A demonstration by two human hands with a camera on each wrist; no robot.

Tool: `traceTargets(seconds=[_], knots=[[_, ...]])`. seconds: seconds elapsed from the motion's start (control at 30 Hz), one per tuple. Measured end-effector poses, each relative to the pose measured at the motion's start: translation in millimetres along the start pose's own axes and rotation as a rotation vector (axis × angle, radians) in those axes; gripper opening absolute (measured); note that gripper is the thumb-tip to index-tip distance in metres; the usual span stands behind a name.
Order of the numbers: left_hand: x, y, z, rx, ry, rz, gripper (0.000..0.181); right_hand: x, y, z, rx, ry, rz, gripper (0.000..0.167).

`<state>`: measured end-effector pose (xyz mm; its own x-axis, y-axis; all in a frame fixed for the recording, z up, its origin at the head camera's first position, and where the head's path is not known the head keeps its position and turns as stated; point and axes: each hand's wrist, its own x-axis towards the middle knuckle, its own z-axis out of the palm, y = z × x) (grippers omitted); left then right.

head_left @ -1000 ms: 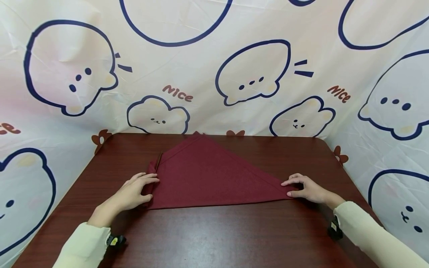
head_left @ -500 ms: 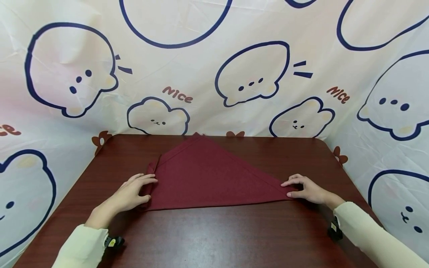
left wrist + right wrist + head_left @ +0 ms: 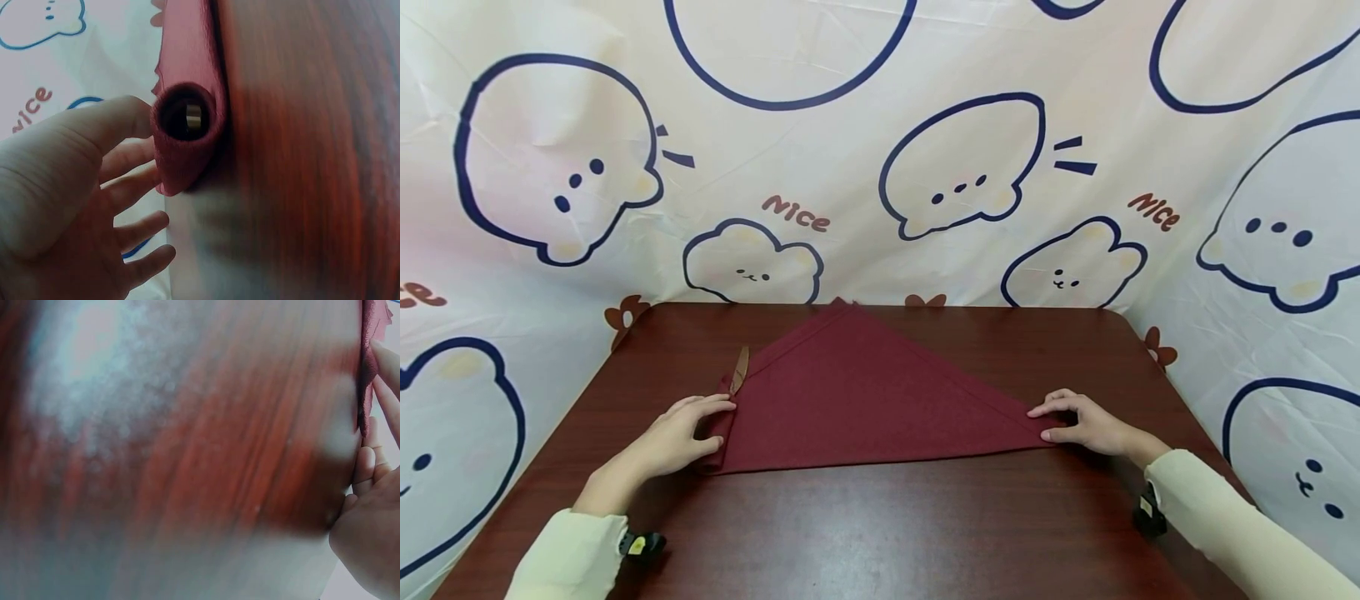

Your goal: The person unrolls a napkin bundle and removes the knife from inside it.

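Observation:
A dark red cloth [image 3: 865, 400] lies folded into a triangle on the table. Its left end is rolled into a tube [image 3: 187, 156], and the thumb and fingers of my left hand [image 3: 673, 437] hold that roll from the side. From the roll's far end sticks a flat, brown, pointed piece [image 3: 741, 369], its kind unclear. Something gold and shiny [image 3: 194, 117] shows inside the tube's near opening. On the right corner of the cloth, my right hand [image 3: 1093, 425] rests its thumb and fingertips, fairly straight. Some right fingers are partly cut off in the right wrist view.
The dark brown wooden table [image 3: 880, 533] reflects light near its front. A pale curtain [image 3: 850, 167] with cartoon outlines surrounds its back and sides. Black cameras are strapped to the left wrist [image 3: 642, 546] and right wrist [image 3: 1148, 511].
My left hand and the rolled end have shifted left, with more flat cloth now showing. The brown piece has turned from its thin edge to its flat side. My right hand has stayed put.

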<state>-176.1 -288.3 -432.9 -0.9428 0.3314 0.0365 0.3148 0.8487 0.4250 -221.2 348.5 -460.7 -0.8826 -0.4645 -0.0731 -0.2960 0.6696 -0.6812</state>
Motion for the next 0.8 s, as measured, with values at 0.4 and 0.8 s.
traceTargets(seconds=[0.4, 0.8], knots=[[0.8, -5.7, -1.5, -0.071, -0.025, 0.006, 0.049, -0.9, -0.7, 0.5, 0.001, -0.002, 0.003, 0.032], [-1.0, -3.2, -1.0, -0.040, -0.005, 0.004, 0.049, -0.1, 1.0, 0.2, 0.001, 0.000, -0.001, 0.032]])
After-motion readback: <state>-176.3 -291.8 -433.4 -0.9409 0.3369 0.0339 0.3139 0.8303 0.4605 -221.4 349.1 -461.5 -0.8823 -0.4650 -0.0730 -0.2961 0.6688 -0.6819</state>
